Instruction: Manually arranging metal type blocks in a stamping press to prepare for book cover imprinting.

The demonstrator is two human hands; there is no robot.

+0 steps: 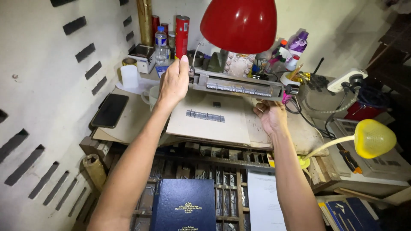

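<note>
Both hands' grip on metal composing stick (237,87), red lamp (238,19) overhanging

White slotted wall (47,107), red lamp shade (238,19) (overhead), cluttered, perhaps wooden desk (128,122)

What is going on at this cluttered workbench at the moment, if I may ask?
A person holds a long metal type holder at both ends, left hand on its left end and right hand under its right. It hangs over a board where a short row of metal type lies.
</note>
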